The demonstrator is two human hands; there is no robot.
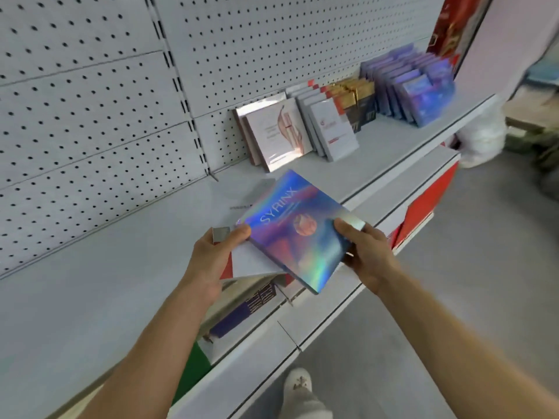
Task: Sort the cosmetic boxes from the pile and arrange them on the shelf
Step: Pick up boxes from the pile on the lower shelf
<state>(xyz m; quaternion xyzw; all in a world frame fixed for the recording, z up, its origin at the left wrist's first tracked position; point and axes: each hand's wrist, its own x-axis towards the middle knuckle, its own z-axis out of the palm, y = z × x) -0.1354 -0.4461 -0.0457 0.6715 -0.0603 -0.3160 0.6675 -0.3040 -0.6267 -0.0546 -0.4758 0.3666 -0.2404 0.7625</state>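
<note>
Holo box (298, 229): flat, square-cornered carton with a glossy holographic skin that shifted from blue through purple to green; "SYRINX" ran across its face above a round pinkish emblem. It was held tilted above the shelf's front edge, one corner pointing down.
Right hand (367, 255): closed on the holo box's right corner, thumb pressed on the face, fingers wrapped under the edge.
Left hand (211, 257): thumb lay on the holo box's left corner; the fingers were curled around a white box (252, 263) beneath it, with a small grey-ended carton showing just past the knuckles. How many boxes this hand gripped could not be told.
Shelf (121, 285): smooth pale grey metal, long and flat, with a raised front lip.
Back panel (90, 101): white pegboard, evenly punched with small dark holes, split by slotted uprights.
Pink boxes (276, 133): matte pale cartons with a rose-gold swirl, leaning upright against the back panel.
White boxes (332, 130): slim, plain cartons with red marks, stood in an overlapping row just right of the pink ones.
Gold boxes (355, 99): dark cartons with shiny gold tops, behind the white row.
Purple boxes (414, 83): shimmering violet-blue cartons, fanned in rows at the shelf's far right.
Lower tier (242, 306): dark and white cartons lay flat under the shelf, partly hidden.
</note>
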